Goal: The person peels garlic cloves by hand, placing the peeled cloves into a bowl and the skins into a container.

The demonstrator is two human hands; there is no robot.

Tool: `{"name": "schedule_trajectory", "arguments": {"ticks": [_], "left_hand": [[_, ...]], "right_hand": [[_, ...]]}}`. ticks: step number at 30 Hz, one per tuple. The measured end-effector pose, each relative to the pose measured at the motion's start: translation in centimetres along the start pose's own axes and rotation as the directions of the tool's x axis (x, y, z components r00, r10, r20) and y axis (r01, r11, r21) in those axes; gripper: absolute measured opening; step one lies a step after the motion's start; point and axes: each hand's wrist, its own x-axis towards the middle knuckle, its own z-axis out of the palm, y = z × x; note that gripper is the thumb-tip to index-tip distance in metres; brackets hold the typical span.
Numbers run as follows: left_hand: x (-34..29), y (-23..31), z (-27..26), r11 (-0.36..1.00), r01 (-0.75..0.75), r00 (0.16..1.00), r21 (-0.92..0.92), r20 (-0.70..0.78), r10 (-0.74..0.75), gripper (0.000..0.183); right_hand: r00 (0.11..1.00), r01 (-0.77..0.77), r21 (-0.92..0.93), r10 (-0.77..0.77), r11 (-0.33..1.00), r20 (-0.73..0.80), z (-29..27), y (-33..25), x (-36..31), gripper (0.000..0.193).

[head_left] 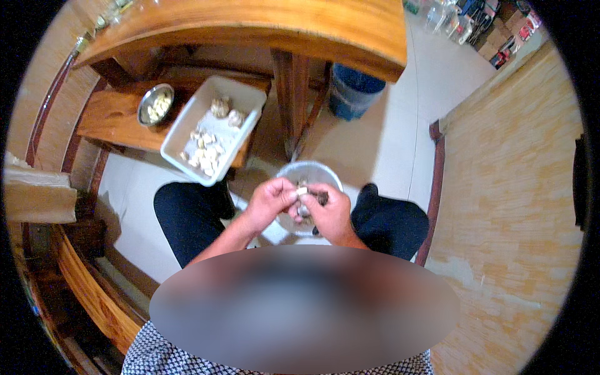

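A pale garlic clove (302, 191) sits between my two hands, above a whitish bin (336, 179) that stands between my knees. The fingertips of my left hand (272, 201) are closed in a pinch on the clove. My right hand (332, 214) is closed beside it, its thumb close to the clove. A small dark brown thing (322, 198) shows at the right fingers; its kind is not clear. Below the fingertips is a greyish, shiny patch that I cannot make out. My hands partly hide the inside of the bin.
Ahead on the left, a wooden shelf (112, 125) bears a metal bowl (143, 114) of peeled cloves and a white plastic tub (178, 134) with garlic bulbs and loose cloves. A wooden tabletop (250, 25) overhangs it. Beyond stands a blue bin (353, 94); a wall (506, 187) rises at right.
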Motion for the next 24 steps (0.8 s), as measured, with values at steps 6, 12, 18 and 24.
{"name": "schedule_trajectory", "arguments": {"ticks": [6, 12, 18, 24], "left_hand": [[0.2, -0.3, 0.1, 0.937, -0.166, 0.976, 0.308, -0.085, 0.201, 0.010], [0.3, -0.2, -0.2, 0.917, -0.200, 0.963, 0.346, -0.104, 0.249, 0.011], [-0.4, -0.6, 0.4, 0.800, -0.237, 0.922, 0.552, -0.132, 0.365, 0.012], [-0.5, -1.5, 0.3, 0.889, -0.248, 0.921, 0.384, -0.192, 0.339, 0.015]], "right_hand": [[0.984, -0.168, 0.081, 0.172, 0.982, -0.049, 0.3, -2.3, 0.5, 0.015], [0.982, -0.187, 0.173, 0.181, 0.967, 0.049, 0.1, -0.4, 0.9, 0.014], [0.994, -0.105, 0.049, 0.105, 0.993, 0.010, 0.2, 0.9, 0.6, 0.011], [0.995, 0.094, -0.288, -0.101, 0.953, -0.011, 0.7, 1.9, 0.5, 0.011]]}}
